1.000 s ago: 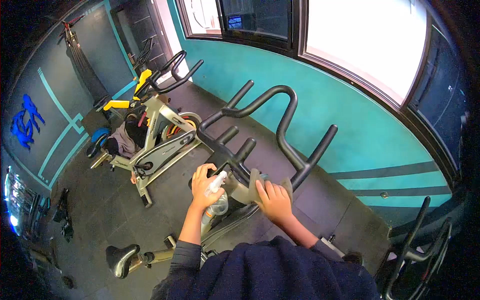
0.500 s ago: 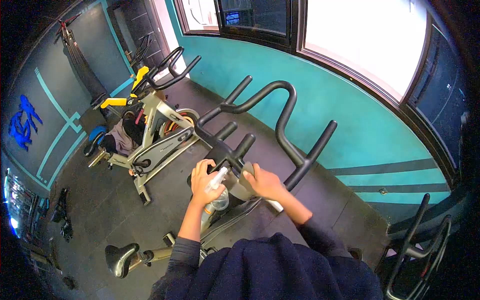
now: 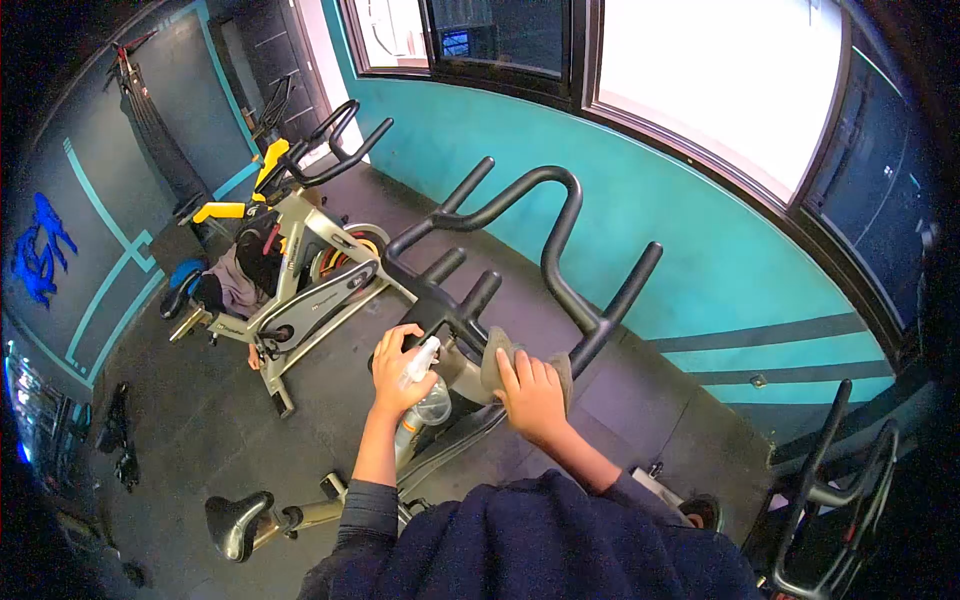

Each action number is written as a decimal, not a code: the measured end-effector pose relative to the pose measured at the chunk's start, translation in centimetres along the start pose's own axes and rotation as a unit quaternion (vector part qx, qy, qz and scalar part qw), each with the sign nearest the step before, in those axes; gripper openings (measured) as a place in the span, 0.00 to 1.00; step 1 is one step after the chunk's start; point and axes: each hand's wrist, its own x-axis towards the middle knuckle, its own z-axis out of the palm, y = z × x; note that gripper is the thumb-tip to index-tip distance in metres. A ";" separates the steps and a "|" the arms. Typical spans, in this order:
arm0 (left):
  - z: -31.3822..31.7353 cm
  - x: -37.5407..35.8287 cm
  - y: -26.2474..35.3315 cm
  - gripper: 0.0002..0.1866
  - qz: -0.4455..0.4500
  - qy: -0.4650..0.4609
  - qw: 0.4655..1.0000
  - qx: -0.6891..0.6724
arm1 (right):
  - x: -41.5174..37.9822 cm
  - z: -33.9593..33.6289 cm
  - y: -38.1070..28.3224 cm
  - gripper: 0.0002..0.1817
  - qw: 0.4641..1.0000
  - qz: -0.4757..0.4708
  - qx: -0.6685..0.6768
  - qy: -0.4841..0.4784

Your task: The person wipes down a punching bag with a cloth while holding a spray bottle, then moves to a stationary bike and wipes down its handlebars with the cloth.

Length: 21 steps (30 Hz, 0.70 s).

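Teal wall (image 3: 640, 210) close ahead, second bike (image 3: 300, 270) left; left hand (image 3: 398, 372) gripping spray bottle (image 3: 428, 400), right hand (image 3: 532, 395) fingers together pressing cloth (image 3: 497, 356) on handlebar (image 3: 520, 250).

Left hand (image 3: 397, 373) raised in front of torso, fingers curled closed in a grip, thumb up top, wrist straight, forearm bare below pushed-up dark sleeve. Right hand (image 3: 531, 397) just beside it, palm down, fingers (image 3: 520, 374) extended and pressed flat together, forearm angled in from lower right, sleeve pushed up.
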 end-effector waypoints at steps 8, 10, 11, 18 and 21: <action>-0.2 0.0 0.3 0.18 0.011 0.000 1.000 -0.006 | 3.5 -2.1 0.6 0.36 0.964 0.125 0.129 -0.195; -0.1 0.1 0.1 0.18 0.020 0.006 1.000 -0.007 | 5.2 -2.6 1.5 0.37 0.928 0.160 0.187 -0.280; -0.1 0.0 0.1 0.18 0.019 0.008 1.000 -0.007 | 5.5 -2.2 2.4 0.37 0.915 0.149 0.218 -0.306; 0.0 -0.1 0.1 0.18 -0.005 0.001 1.000 0.000 | 5.0 1.8 4.0 0.35 0.911 0.138 0.298 -0.248; -0.1 0.0 0.1 0.17 -0.003 0.002 1.000 -0.010 | 4.9 -2.1 1.3 0.33 0.921 0.182 0.188 -0.288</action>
